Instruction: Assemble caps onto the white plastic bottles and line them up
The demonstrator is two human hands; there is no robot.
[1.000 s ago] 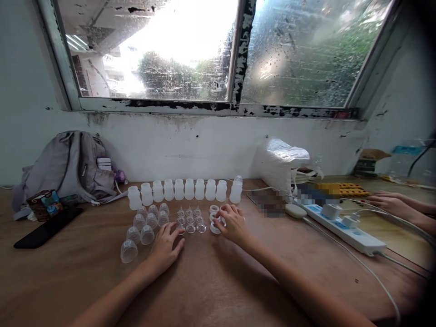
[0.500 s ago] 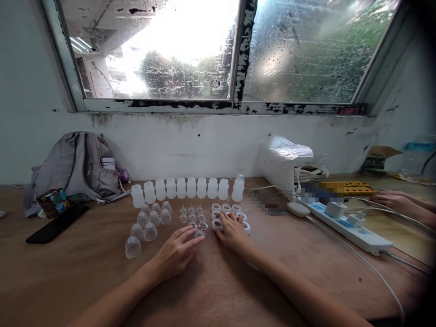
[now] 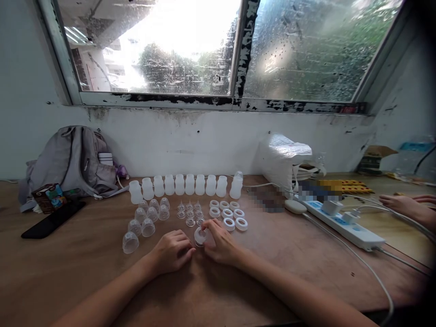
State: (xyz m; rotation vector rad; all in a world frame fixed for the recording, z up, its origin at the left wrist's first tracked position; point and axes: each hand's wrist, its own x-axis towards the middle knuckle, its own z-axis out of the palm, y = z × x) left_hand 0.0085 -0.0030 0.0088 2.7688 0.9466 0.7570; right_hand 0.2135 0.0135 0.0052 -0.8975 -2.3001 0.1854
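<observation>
Ring: I see a white ring (image 3: 200, 235) low on the surface (image 3: 238, 281), just in front of the small clear pieces (image 3: 190, 213).
Right grip: my right hand (image 3: 220, 245) curls its fingers (image 3: 210, 225) round the ring, pinched shut on it.
Left grip: my left hand (image 3: 172, 252) rests loosely curled beside the ring; whether it touches, I cannot tell.
Nearby: more white rings (image 3: 227, 211), clear caps (image 3: 147, 218), a row of bottles (image 3: 180, 185).
Far right: another person's hand (image 3: 400, 204) by a power strip (image 3: 340, 222).
</observation>
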